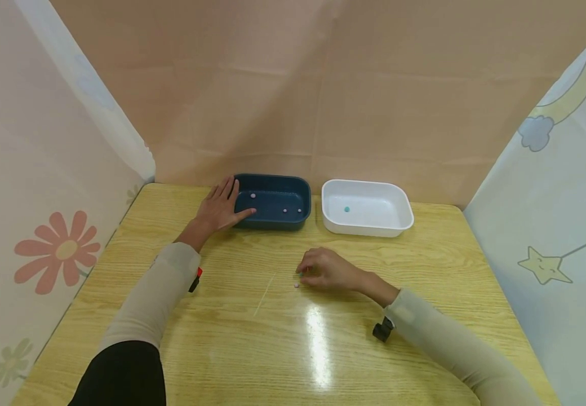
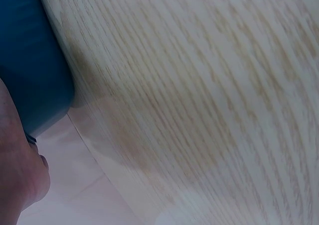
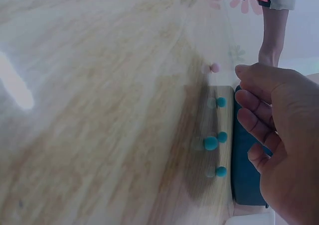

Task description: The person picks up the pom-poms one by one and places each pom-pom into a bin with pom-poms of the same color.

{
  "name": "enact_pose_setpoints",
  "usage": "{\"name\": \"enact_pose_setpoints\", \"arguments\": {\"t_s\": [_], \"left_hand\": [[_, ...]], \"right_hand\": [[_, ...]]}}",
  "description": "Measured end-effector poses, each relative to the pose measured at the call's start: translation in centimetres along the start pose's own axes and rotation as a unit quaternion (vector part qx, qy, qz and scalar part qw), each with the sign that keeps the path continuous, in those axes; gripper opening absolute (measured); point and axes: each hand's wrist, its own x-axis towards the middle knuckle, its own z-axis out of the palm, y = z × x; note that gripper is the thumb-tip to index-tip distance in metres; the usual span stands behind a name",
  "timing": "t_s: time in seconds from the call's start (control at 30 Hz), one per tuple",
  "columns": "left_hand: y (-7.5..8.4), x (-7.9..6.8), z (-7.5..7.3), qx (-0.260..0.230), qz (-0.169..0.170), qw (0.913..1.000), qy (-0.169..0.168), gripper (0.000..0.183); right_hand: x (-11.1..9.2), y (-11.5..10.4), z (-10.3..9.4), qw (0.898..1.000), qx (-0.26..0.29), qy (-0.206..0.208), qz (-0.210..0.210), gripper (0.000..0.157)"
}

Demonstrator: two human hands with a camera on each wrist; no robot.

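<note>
My left hand [image 1: 220,207] lies over the left end of the dark blue tray [image 1: 272,224], fingers spread and thumb across its near rim. In the left wrist view only a bit of that hand [image 2: 22,180] shows beside the tray's blue wall [image 2: 40,65]. My right hand [image 1: 329,269] is low over the table, its fingers loosely bent. Near its fingertips are a pink ball [image 1: 296,285] and a teal ball [image 1: 301,274]. The right wrist view shows several teal balls [image 3: 211,143] and the pink ball [image 3: 214,67], apart from the fingers; nothing visible is held.
Three small pink balls [image 1: 253,195] lie in the dark blue tray. To its right stands a white tray [image 1: 369,230] with one teal ball [image 1: 347,209] inside. The wooden table [image 1: 242,349] is bordered by a brown backdrop [image 1: 272,113] and patterned side panels [image 1: 551,203].
</note>
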Motion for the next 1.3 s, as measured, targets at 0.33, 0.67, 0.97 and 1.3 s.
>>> {"name": "enact_pose_setpoints", "arguments": {"t_s": [0.33,0.67,0.97,1.3], "left_hand": [[0.2,-0.1,-0.1,0.006,-0.005,1.0,0.002,0.106],[0.2,-0.1,0.0,-0.004,-0.005,1.0,0.001,0.105],[0.2,-0.1,-0.1,-0.014,-0.004,0.9999,-0.001,0.106],[0.2,-0.2,-0.2,-0.01,-0.004,0.9999,-0.006,0.107]], "right_hand": [[-0.1,-0.5,0.7,1.0,-0.002,-0.014,0.02,0.013],[-0.1,-0.6,1.3,1.0,-0.019,-0.012,0.008,0.011],[-0.3,-0.6,1.6,0.999,-0.049,-0.016,0.003,0.008],[-0.3,-0.7,1.7,0.998,-0.059,-0.013,-0.002,0.008]]}}
